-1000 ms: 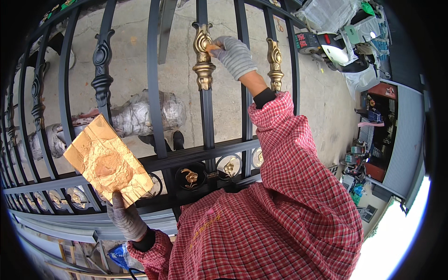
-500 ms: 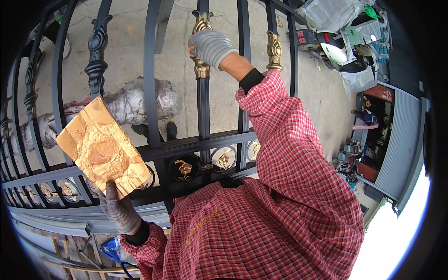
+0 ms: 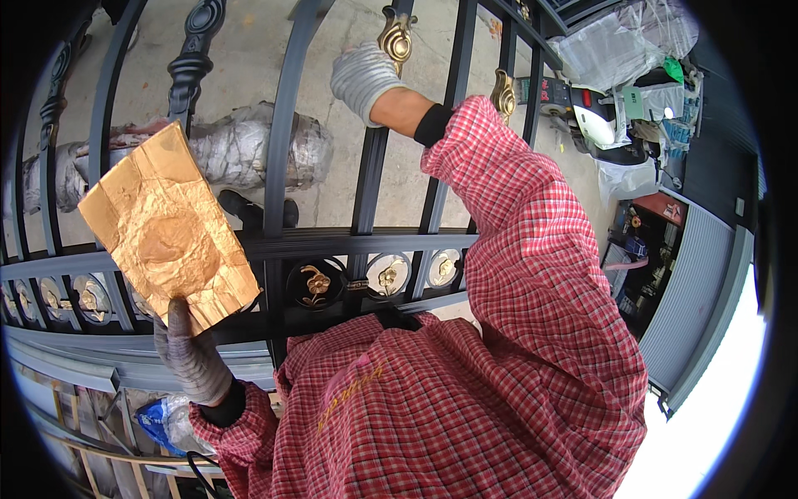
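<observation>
My left hand (image 3: pixel 194 358), in a grey glove, is closed on the lower edge of a piece of cardboard (image 3: pixel 229 287). Gold paint coats the cardboard, with a rough round patch in its middle. My right hand (image 3: pixel 364 81), gloved too, is beside a dark upright bar (image 3: pixel 371 179) of a metal fence, just below and left of its gold scrolled ornament (image 3: pixel 396 39). Its fingers curl away from view, so whatever they hold is hidden. To the right, another bar carries a gold ornament (image 3: pixel 503 96); the ornament to the left (image 3: pixel 189 71) is black.
A fence rail (image 3: pixel 332 244) crosses in front of me, above a row of rings with gold flowers (image 3: pixel 387 275). Beyond the bars lies a plastic-wrapped bundle (image 3: pixel 249 145), near dark shoes (image 3: pixel 241 208). A partly covered scooter (image 3: pixel 594 125) stands at right.
My right hand has come off the ornament's front and now sits lower, at its left. The view has shifted; the cardboard stays in my left hand.
</observation>
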Available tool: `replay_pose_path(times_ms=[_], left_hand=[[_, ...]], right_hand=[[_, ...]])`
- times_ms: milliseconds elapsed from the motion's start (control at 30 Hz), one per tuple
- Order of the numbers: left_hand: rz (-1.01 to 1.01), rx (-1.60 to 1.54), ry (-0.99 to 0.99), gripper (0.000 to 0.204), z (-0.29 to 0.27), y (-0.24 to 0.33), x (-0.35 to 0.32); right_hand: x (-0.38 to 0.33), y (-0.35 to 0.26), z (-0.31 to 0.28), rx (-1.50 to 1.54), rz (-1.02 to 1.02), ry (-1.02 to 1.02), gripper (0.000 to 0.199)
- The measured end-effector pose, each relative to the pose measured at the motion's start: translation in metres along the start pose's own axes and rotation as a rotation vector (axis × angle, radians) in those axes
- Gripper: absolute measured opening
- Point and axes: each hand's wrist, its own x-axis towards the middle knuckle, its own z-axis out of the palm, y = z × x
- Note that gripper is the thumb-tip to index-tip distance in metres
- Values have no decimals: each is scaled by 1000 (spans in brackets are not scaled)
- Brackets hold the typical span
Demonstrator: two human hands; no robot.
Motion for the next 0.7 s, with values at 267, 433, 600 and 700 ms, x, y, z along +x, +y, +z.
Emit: replay_pose_path(times_ms=[267,433,600,700], left_hand=[[0,-34,10,52,-18,-6,7],[-25,31,1,55,-10,-1,3],[-10,22,33,51,-14,-8,7],[-30,-20,48,52,-12,-9,6]], right_hand=[[-46,54,-8,437,280,-23,16],[-51,23,17,245,329,44,21],[-63,78,22,623,480,403,25],[-29,100,33,577,484,458,25]])
